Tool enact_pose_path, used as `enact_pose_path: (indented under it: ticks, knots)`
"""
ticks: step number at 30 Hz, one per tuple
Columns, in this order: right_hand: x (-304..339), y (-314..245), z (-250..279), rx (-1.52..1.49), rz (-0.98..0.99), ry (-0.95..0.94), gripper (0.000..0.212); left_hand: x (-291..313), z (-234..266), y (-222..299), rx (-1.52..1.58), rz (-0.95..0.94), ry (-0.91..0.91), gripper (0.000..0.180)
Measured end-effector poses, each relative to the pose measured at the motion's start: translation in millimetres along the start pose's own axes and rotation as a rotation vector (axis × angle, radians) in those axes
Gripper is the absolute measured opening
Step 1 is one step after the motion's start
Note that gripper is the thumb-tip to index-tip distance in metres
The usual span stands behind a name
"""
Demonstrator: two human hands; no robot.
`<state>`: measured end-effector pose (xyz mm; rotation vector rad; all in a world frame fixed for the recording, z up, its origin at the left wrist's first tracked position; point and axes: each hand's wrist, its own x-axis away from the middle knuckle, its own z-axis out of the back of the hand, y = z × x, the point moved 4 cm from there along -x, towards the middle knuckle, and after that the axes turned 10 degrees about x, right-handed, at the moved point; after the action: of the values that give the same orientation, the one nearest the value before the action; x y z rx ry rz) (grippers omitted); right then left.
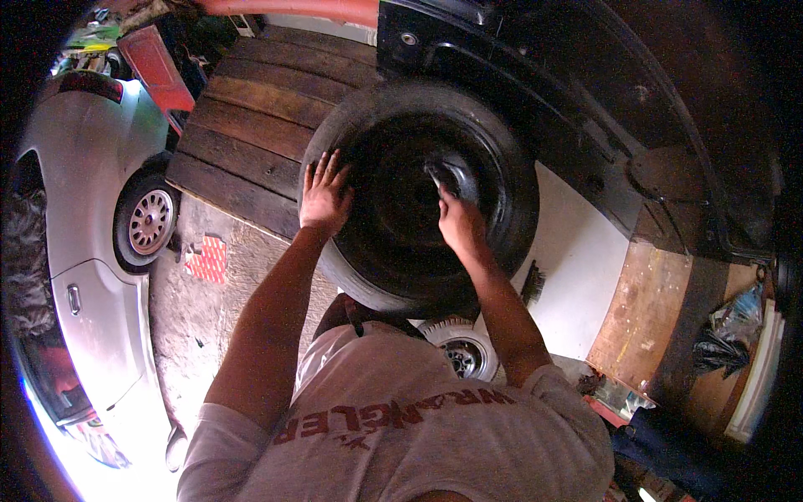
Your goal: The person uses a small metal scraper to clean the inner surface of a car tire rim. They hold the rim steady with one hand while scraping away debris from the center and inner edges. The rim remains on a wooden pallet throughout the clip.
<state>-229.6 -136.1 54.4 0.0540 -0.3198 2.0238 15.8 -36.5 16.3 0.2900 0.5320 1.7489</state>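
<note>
A large black tire on a dark wheel rim lies in front of me, its face turned up. My left hand rests on the tire's left sidewall with its fingers spread, holding nothing. Over the inner part of the wheel, right of its centre, my right hand is closed around a slim hand tool. The tool's far end reaches toward the dark middle of the wheel; its exact kind is too dark to make out. A shiny patch shows on the rim beside it.
Dark wooden planks lie beyond the tire at left. A silver car stands far left, with a red-patterned piece on the floor near it. Another wheel sits below the tire. A black vehicle body panel rises at right.
</note>
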Motion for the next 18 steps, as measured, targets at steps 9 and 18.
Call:
enact_pose_path:
  ticks: [9,18]
  knots:
    - [-2.5,-0.1,10.5,-0.042,-0.085,0.083,0.032,-1.2,-0.7,1.8,0.053,-0.019,0.008,0.050]
    - [-4.5,7.7,-10.3,-0.006,-0.402,0.021,0.036,-0.5,1.9,2.8,0.044,-0.001,-0.040,0.051]
